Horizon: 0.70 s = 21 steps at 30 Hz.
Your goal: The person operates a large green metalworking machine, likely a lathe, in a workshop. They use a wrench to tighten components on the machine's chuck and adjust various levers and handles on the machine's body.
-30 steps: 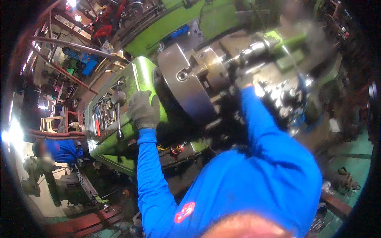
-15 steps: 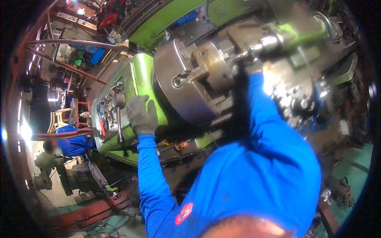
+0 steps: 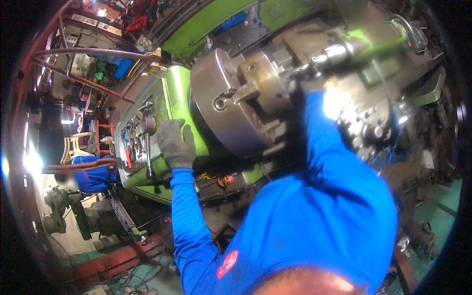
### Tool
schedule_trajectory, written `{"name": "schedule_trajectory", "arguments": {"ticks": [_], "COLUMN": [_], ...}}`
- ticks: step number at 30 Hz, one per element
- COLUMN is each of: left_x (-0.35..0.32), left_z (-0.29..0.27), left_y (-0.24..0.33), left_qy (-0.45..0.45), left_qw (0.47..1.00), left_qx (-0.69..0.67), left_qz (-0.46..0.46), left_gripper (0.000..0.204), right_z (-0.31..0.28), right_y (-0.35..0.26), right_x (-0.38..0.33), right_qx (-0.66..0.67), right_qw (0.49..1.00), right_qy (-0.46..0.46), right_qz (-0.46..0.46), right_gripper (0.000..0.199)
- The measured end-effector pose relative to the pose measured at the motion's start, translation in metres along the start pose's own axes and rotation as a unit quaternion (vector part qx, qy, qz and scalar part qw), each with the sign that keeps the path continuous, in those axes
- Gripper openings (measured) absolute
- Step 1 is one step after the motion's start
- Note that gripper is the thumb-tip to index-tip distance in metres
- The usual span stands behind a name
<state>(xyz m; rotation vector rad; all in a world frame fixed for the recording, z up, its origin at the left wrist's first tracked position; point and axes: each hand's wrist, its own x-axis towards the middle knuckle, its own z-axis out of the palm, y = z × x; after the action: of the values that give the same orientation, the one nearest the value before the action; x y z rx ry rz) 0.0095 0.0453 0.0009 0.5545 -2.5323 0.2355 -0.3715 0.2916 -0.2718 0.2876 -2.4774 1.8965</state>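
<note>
Grey knitted glove on left hand [image 3: 175, 143], bright green lathe housing [image 3: 178, 93], blue sleeves [image 3: 189, 221]

The green headstock [image 3: 177, 93] of a lathe is touched by a grey-gloved left hand [image 3: 175, 144], laid flat on its front edge. Just right of the headstock, a large round steel chuck [image 3: 223, 105] is mounted, its stepped jaws facing right, 1 square key socket showing.

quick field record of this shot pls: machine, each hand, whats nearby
machine: green lathe with a large steel chuck
left hand: gloved left hand resting flat on the green headstock beside the chuck
right hand: hidden; blue sleeve reaches up past the chuck
nearby: control lever just left of the left hand
background: another person in blue at far left
</note>
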Motion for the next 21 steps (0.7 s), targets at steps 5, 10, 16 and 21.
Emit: {"name": "schedule_trajectory", "arguments": {"ticks": [5,10,16,21], "left_x": [0.001,-0.004,-0.003,0.005], "left_z": [0.003,0.005,0.001,0.003], "left_y": [-0.005,-0.005,-0.006,0.001], "left_qy": [0.0,0.002,0.008,0.013], "left_qw": [1.0,1.0,1.0,1.0], "left_qx": [-0.026,0.008,-0.003,-0.013], "left_qz": [0.006,-0.002,0.009,0.005], "left_gripper": [0.023,0.022,0.022,0.022], "right_z": [0.0,-0.026,-0.01,0.019], "right_y": [0.01,-0.066,-0.039,0.052], "right_x": [-0.008,-0.045,-0.031,0.008], "right_qx": [0.081,0.067,0.055,0.48], "right_qw": [0.992,0.991,0.995,0.868], "right_qy": [0.101,0.055,0.056,0.081], "right_qz": [0.008,0.101,0.057,0.098], "right_gripper": [0.045,0.058,0.041,0.038]}}
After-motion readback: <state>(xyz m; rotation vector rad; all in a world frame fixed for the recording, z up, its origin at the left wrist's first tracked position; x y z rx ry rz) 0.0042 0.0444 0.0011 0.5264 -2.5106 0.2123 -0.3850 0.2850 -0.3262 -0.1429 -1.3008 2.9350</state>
